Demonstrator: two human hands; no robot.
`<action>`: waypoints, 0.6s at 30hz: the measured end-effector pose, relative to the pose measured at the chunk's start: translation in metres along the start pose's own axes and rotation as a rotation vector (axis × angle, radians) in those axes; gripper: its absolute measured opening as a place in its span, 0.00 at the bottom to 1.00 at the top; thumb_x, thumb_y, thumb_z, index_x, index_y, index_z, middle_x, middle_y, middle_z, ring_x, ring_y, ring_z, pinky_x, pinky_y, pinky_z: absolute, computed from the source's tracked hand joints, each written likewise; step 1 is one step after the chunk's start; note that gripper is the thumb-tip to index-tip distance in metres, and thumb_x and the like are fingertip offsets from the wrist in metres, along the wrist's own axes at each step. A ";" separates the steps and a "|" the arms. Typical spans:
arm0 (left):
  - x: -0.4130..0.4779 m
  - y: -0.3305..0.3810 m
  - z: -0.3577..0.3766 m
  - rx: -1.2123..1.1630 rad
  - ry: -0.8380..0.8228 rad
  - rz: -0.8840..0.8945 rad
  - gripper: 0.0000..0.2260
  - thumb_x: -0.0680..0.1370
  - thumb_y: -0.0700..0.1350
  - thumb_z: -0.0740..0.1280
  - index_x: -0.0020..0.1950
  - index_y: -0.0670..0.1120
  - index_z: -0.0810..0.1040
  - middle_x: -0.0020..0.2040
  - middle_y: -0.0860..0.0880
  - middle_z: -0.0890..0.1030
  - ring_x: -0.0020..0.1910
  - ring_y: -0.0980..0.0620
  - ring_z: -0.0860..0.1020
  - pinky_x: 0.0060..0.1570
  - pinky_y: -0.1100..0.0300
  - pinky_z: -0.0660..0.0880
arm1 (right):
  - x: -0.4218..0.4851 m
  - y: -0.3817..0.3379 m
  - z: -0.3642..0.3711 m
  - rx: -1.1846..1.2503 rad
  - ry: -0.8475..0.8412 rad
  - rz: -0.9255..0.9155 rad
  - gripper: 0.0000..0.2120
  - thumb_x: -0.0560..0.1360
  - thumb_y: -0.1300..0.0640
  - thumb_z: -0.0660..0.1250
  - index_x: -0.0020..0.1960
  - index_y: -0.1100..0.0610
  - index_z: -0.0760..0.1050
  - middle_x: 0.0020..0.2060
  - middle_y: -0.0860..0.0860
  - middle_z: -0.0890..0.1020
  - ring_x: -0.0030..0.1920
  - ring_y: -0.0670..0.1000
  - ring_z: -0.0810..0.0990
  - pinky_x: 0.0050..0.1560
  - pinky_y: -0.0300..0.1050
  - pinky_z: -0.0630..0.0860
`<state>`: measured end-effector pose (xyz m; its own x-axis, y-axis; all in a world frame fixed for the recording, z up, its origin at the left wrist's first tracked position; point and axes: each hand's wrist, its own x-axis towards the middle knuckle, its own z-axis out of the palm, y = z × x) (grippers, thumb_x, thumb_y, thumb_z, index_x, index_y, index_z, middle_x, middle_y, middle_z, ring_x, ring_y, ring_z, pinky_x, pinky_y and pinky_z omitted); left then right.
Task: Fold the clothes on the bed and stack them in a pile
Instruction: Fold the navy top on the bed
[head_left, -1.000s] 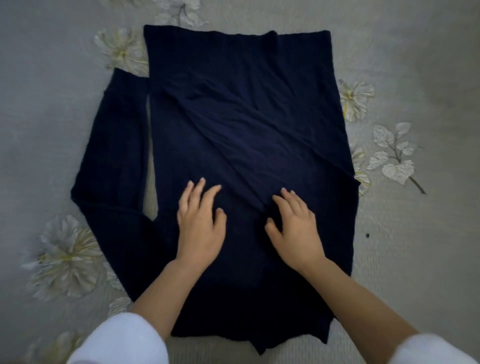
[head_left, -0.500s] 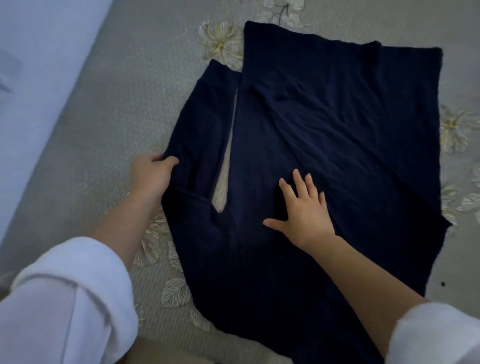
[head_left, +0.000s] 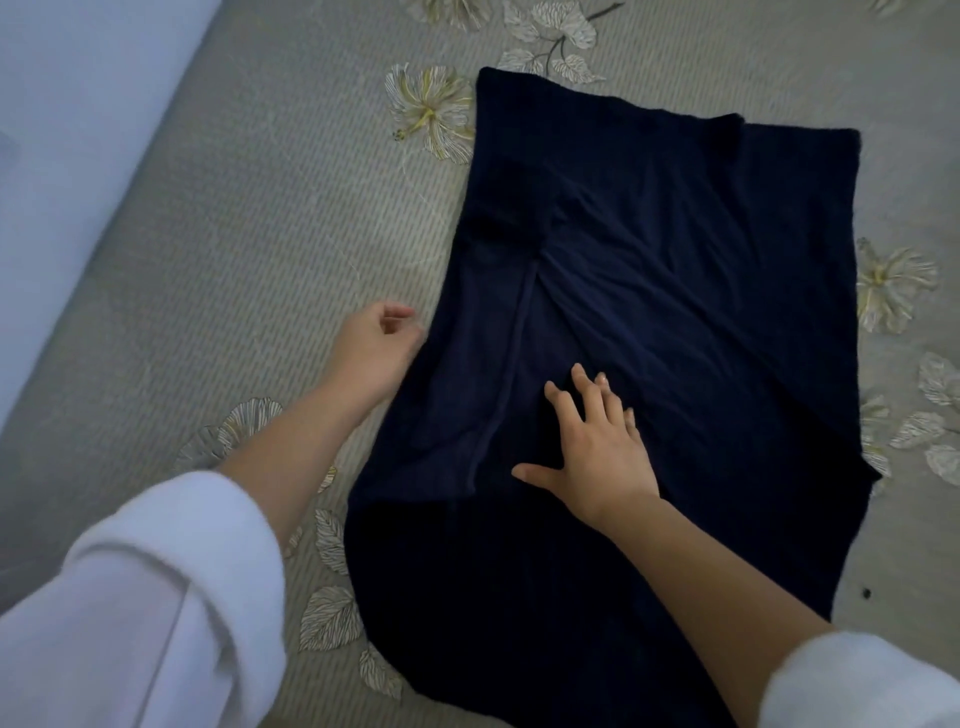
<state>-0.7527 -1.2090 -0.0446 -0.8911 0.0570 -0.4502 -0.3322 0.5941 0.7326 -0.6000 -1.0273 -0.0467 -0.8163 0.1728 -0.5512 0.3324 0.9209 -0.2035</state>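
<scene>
The navy garment (head_left: 675, 291) lies flat on the grey bed cover (head_left: 260, 234), filling the view from centre out toward 3 o'clock, with its far edge at 12 o'clock and its near end running out of sight at 6 o'clock. A folded-in panel (head_left: 483, 338), most likely a sleeve, lies over the body along the 9 o'clock side, and its inner edge runs as a raised seam down the middle. The right hand (head_left: 597, 447) rests palm down on the cloth just below centre, fingers straight and spread, gripping nothing. The left hand (head_left: 374, 348) sits at the garment's 9 o'clock edge with its fingers loosely curled and nothing held in them; whether it touches the cloth cannot be told. Judgement: the side folds look done and the lengthwise fold has not begun. The next move calls for both hands to take one end, bring it over to the other and press the layers flat. No pile is in view. Printed pale flowers (head_left: 431, 109) lie at 11 o'clock of the garment and a pale surface (head_left: 62, 130) at 10 o'clock of the view. No brand, label or writing is legible.
</scene>
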 end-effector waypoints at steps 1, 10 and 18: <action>0.005 0.002 0.005 0.024 -0.017 -0.003 0.10 0.77 0.46 0.67 0.57 0.46 0.77 0.49 0.49 0.80 0.48 0.52 0.78 0.48 0.61 0.75 | 0.000 0.000 0.000 -0.003 -0.002 0.001 0.46 0.70 0.32 0.64 0.77 0.48 0.45 0.77 0.51 0.40 0.77 0.55 0.39 0.75 0.58 0.46; 0.012 0.025 0.038 0.326 0.002 0.080 0.20 0.74 0.46 0.70 0.64 0.44 0.70 0.57 0.45 0.77 0.51 0.49 0.76 0.45 0.60 0.68 | 0.001 -0.001 0.000 -0.013 -0.009 0.002 0.46 0.71 0.33 0.63 0.77 0.48 0.43 0.77 0.51 0.39 0.77 0.55 0.38 0.76 0.59 0.46; 0.006 0.026 0.019 0.075 -0.078 0.004 0.11 0.70 0.42 0.71 0.52 0.41 0.79 0.44 0.47 0.82 0.43 0.49 0.80 0.42 0.54 0.78 | 0.000 -0.001 0.000 -0.019 -0.022 0.001 0.46 0.71 0.32 0.63 0.77 0.48 0.42 0.77 0.51 0.38 0.77 0.55 0.37 0.76 0.59 0.46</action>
<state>-0.7602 -1.1780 -0.0384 -0.8649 0.1199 -0.4874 -0.3015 0.6523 0.6955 -0.6009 -1.0284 -0.0465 -0.8051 0.1663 -0.5694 0.3240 0.9273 -0.1874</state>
